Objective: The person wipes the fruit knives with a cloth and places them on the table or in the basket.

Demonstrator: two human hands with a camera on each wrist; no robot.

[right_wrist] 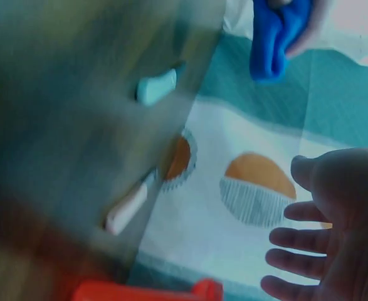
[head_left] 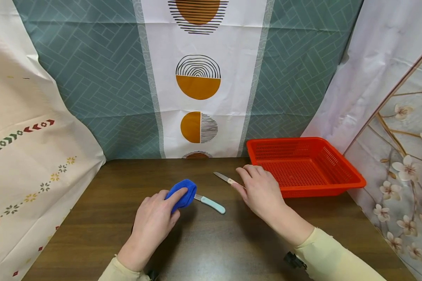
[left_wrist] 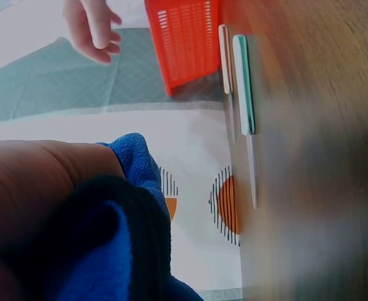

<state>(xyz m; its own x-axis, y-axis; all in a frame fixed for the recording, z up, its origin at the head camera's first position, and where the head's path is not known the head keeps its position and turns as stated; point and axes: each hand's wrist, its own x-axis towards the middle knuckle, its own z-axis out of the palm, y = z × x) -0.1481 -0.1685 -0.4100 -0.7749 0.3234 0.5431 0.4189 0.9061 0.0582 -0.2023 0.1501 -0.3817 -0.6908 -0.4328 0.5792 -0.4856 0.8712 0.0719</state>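
Well left of the red basket [head_left: 323, 191] and nearer than it, the left hand [head_left: 154, 217] pinches a folded blue cloth [head_left: 187, 200]. Nearer than the basket, also to its left, the mint-handled knife [head_left: 213, 205] lies unheld on the table [head_left: 214, 242]. Just beside the basket's left end, the right hand [head_left: 261, 189] hovers with fingers spread, holding nothing; farther left of it lies the cream-handled knife [head_left: 228, 180]. The step seems to be readying to pick up a knife; the next move probably calls for right fingers closing on a handle, clear of the blade.
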